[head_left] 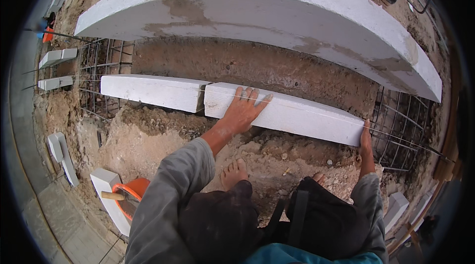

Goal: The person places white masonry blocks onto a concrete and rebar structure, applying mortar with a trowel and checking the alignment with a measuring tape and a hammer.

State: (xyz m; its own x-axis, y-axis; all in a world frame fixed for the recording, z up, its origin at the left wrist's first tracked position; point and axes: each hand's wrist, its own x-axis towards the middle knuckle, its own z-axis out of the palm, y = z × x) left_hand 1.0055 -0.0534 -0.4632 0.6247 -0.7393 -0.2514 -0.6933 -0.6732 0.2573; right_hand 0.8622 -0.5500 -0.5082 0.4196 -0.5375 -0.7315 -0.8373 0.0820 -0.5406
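Observation:
A long white building block (287,110) lies at the middle of the trench, end to end with a second white block (153,90) on its left, a narrow dark gap between them. My left hand (242,110) rests on top of the nearer-right block, fingers spread over its far edge and close to a taut string. Against that block's right end lies my right hand (365,143), seen edge-on with its fingers stretched out flat. The string (302,105) runs along both blocks.
Beyond the trench stands a white block wall (257,14) with mortar smears. Rebar mesh (402,125) shows at the right, more rebar (101,76) at the left. An orange bucket (133,194) with a wooden-handled tool stands beside another block (108,194). My bare feet are on loose soil.

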